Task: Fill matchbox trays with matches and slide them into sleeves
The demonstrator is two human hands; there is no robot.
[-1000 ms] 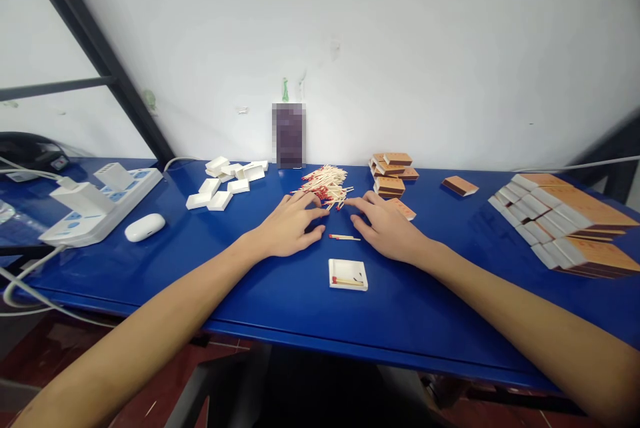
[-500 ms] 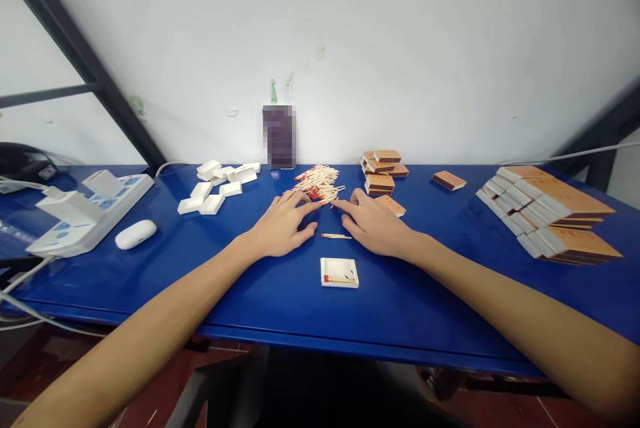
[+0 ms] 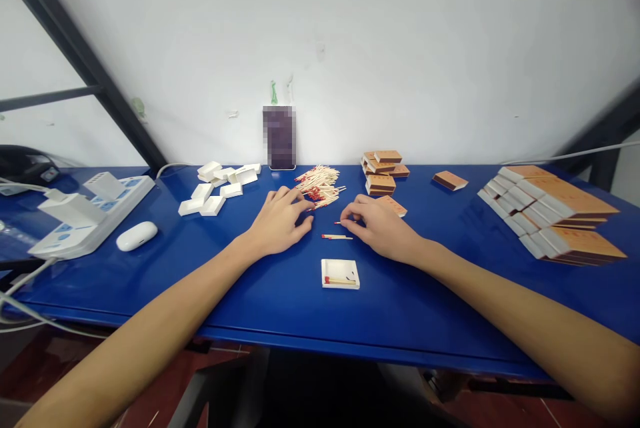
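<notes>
A heap of red-tipped matches lies at the back middle of the blue table. My left hand rests palm down beside it, fingers spread, fingertips at the heap's near edge. My right hand has its fingers curled and pinches a match at the table's surface. A pair of loose matches lies between my hands. Nearer to me sits a white matchbox tray with a couple of matches in it.
White empty trays lie back left, orange matchbox sleeves back right, one sleeve apart. Stacked boxes fill the far right. A power strip and a white earbud case sit left. A dark object leans on the wall.
My right hand has drawn back from the heap and curled its fingers round a match. My left hand has stayed at the heap's edge.
</notes>
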